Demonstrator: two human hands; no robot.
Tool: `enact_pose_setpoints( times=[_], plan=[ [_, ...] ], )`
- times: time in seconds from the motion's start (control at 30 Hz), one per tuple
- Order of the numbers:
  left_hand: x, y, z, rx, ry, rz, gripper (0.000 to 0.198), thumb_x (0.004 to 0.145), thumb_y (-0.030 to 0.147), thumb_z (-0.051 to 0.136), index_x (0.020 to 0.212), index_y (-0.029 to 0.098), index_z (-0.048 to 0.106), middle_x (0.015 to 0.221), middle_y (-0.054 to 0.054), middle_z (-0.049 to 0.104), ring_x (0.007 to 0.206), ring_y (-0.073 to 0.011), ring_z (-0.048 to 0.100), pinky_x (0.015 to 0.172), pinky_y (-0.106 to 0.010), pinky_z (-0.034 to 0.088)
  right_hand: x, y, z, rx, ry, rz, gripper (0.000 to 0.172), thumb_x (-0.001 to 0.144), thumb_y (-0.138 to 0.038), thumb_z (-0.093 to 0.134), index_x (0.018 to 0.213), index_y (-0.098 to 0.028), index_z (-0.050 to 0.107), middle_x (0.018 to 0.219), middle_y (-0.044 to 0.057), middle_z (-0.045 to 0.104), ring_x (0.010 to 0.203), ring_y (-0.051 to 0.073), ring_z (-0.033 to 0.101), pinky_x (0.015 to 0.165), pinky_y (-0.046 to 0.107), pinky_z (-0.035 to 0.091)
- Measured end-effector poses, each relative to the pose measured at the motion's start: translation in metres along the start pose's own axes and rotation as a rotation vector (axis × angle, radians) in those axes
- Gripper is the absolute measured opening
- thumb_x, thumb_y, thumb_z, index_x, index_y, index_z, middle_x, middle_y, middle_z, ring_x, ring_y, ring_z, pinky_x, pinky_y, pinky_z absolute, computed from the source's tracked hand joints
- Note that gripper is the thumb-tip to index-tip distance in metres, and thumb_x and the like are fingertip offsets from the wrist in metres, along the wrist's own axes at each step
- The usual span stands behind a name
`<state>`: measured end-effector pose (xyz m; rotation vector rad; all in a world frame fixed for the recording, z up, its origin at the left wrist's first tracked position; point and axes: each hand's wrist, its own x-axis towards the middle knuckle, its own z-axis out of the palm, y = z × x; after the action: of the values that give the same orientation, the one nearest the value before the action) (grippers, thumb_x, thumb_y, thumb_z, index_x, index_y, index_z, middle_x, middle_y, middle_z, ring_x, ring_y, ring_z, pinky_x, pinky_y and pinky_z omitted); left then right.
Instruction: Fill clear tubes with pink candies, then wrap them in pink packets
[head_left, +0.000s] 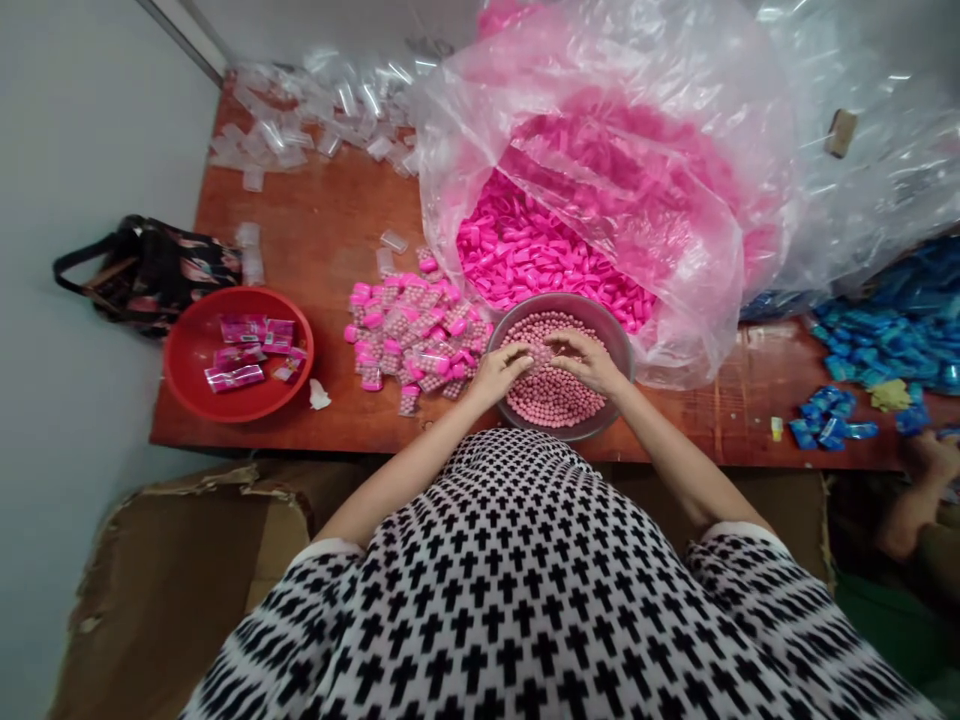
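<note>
Both my hands are over a grey metal bowl [626,375] that holds many round pink beads [555,400]. My left hand [504,370] comes in at the left of the bowl, its fingers curled toward the middle. From the right, my right hand [585,362] faces it with curled fingers. Between the fingertips is what looks like a small clear plastic container [540,356], hard to tell from the beads beneath it. Left of the bowl lies a heap of small bead-filled containers with bright pink caps [420,335].
Behind the bowl, a large clear bag [697,330] spills pink caps [525,250]. Empty clear containers [337,120] lie at the back left. A red basin [180,365] with pink packets and a black floral bag [172,265] stand left. Blue pieces [870,340] and another person's hand [934,460] are right.
</note>
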<state>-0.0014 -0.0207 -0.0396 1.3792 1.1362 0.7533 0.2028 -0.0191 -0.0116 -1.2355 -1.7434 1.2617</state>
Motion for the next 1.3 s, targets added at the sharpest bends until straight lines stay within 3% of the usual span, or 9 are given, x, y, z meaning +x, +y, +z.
enact_pose_setpoints(
  times=[0.13,0.27,0.5,0.67,0.8,0.97,1.13,1.23,1.3],
  plan=[
    [0.004,-0.001,-0.002,-0.099,-0.058,0.012,0.035,0.08,0.036,0.059,0.107,0.017,0.068,0.109,-0.007,0.069,0.102,-0.0215,0.062,0.093,-0.036,0.046,0.009,-0.011,-0.014,-0.193,-0.18,-0.111,0.028,0.085,-0.036,0.059,0.108,-0.022,0.064,0.101,0.007,0.068,0.093,0.019,0.061,0.086,0.034,0.046],
    [0.005,0.005,-0.004,-0.158,-0.088,-0.018,0.035,0.076,0.036,0.062,0.104,0.016,0.068,0.106,-0.008,0.07,0.099,-0.0215,0.063,0.09,-0.036,0.047,0.011,-0.016,-0.011,-0.218,-0.173,-0.091,0.022,0.083,-0.04,0.06,0.094,-0.022,0.067,0.088,0.005,0.07,0.08,0.018,0.063,0.076,0.032,0.049],
    [0.003,0.005,-0.018,-0.161,0.005,-0.113,0.03,0.073,0.035,0.063,0.096,0.017,0.065,0.085,-0.003,0.069,0.076,-0.0167,0.064,0.075,-0.031,0.051,0.017,-0.004,-0.017,-0.126,-0.158,0.197,0.033,0.072,-0.048,0.068,0.091,-0.02,0.066,0.073,0.0,0.067,0.063,0.015,0.062,0.059,0.028,0.051],
    [-0.002,-0.003,-0.023,-0.306,0.029,-0.179,0.028,0.07,0.034,0.067,0.091,0.017,0.061,0.085,-0.003,0.068,0.08,-0.016,0.064,0.076,-0.03,0.051,0.084,0.005,-0.031,-0.518,-0.082,0.159,0.027,0.083,-0.035,0.059,0.105,-0.02,0.067,0.099,0.008,0.07,0.088,0.022,0.065,0.083,0.038,0.05],
    [-0.007,-0.005,-0.024,-0.434,0.053,-0.232,0.029,0.069,0.032,0.068,0.092,0.017,0.06,0.084,-0.003,0.068,0.08,-0.0157,0.065,0.078,-0.031,0.053,0.161,0.008,-0.037,-0.92,0.091,0.149,0.029,0.09,-0.019,0.043,0.11,-0.015,0.064,0.111,0.015,0.065,0.1,0.027,0.059,0.084,0.04,0.046],
    [-0.006,-0.005,-0.03,-0.534,0.074,-0.288,0.036,0.069,0.035,0.07,0.097,0.016,0.062,0.092,-0.005,0.07,0.083,-0.0169,0.066,0.08,-0.034,0.054,0.218,0.021,-0.058,-1.212,0.069,0.054,0.034,0.088,-0.009,0.034,0.105,-0.011,0.064,0.106,0.02,0.062,0.105,0.031,0.051,0.085,0.044,0.041],
    [0.002,-0.001,-0.035,-0.608,0.134,-0.279,0.036,0.068,0.041,0.071,0.095,0.017,0.064,0.093,-0.005,0.07,0.082,-0.0166,0.066,0.078,-0.033,0.055,0.217,0.03,-0.077,-0.912,0.115,-0.016,0.023,0.087,-0.024,0.051,0.103,-0.016,0.066,0.107,0.013,0.064,0.103,0.027,0.052,0.087,0.042,0.042],
    [0.01,0.007,-0.034,-0.711,0.18,-0.259,0.036,0.07,0.042,0.071,0.096,0.018,0.064,0.097,-0.004,0.07,0.083,-0.0152,0.065,0.077,-0.031,0.055,0.188,0.021,-0.072,-0.375,0.217,0.031,0.033,0.08,-0.039,0.062,0.106,-0.019,0.065,0.098,0.006,0.067,0.09,0.022,0.058,0.083,0.038,0.047],
    [0.016,0.015,-0.033,-0.781,0.219,-0.237,0.037,0.068,0.042,0.072,0.097,0.019,0.063,0.1,-0.004,0.07,0.082,-0.0142,0.066,0.077,-0.03,0.055,0.161,0.009,-0.063,0.004,0.154,0.117,0.041,0.076,-0.043,0.065,0.11,-0.021,0.063,0.089,0.002,0.069,0.083,0.019,0.062,0.08,0.036,0.049]
  ],
)
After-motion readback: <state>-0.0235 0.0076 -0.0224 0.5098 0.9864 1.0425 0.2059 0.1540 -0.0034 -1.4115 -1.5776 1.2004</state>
